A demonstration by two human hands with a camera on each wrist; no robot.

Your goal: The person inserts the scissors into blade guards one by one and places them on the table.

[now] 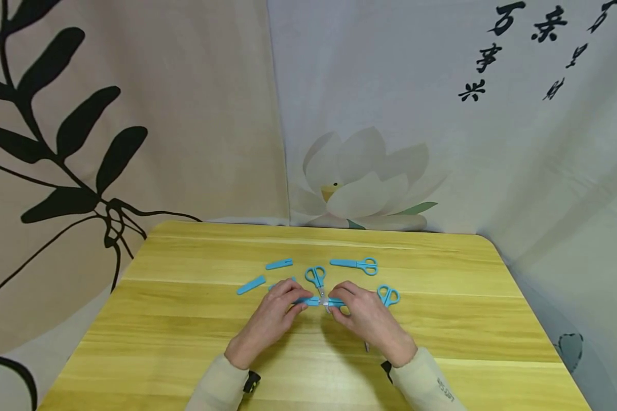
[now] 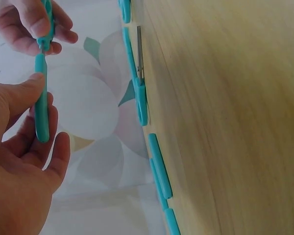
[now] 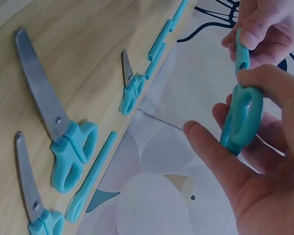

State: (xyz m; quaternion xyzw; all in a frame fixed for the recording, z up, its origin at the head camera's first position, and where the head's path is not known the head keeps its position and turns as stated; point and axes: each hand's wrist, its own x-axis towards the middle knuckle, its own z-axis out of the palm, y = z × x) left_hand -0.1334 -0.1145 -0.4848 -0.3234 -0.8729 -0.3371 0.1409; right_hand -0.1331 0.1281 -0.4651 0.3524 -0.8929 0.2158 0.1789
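Note:
Over the table, my left hand (image 1: pixel 280 305) pinches a blue blade cover (image 2: pixel 41 107) between thumb and fingers. Opposite it, my right hand (image 1: pixel 367 314) grips the blue handles of a pair of scissors (image 3: pixel 242 120), thumb on top. The cover and the scissors are in line, with the cover's end close against the handles. Only a short bit of blade shows between them; the rest is hidden in the cover. Just beyond the hands lies another pair of scissors (image 1: pixel 315 277), its blades bare and pointing toward me.
Loose blue covers (image 1: pixel 279 264) lie at the left, one partly behind the left hand. Covered scissors (image 1: pixel 352 264) lie at the back right. Two bare-bladed scissors (image 3: pixel 59 122) are on the wooden table (image 1: pixel 185 342) by the right hand. A printed curtain (image 1: pixel 226 114) hangs behind.

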